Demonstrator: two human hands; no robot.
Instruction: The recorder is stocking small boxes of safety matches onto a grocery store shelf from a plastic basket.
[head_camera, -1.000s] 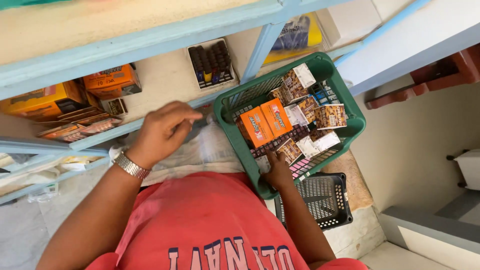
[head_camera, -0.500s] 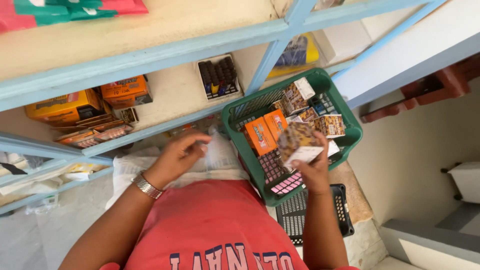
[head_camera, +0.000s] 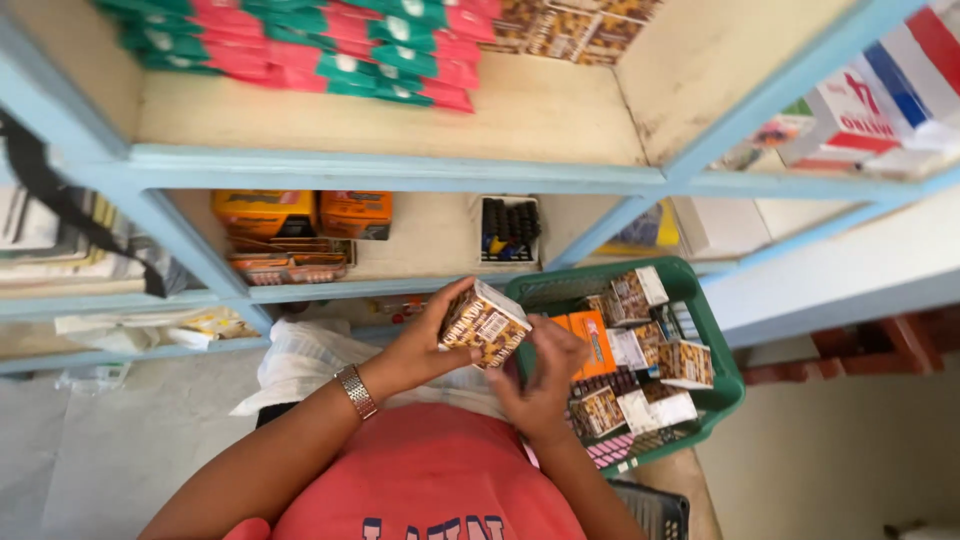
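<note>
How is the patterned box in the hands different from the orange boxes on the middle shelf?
The patterned box is brown with a white end; the orange boxes are plain orange. The patterned box is held tilted in the air between the left hand and right hand; the orange boxes rest flat on the shelf. The patterned box looks smaller. Both are rectangular cartons.

Red and green packets (head_camera: 300, 50) line a blue shelf (head_camera: 400, 165); orange cartons (head_camera: 300, 212) sit below, beside a tray of dark markers (head_camera: 510, 228) and a white plastic bag (head_camera: 300, 360).
</note>
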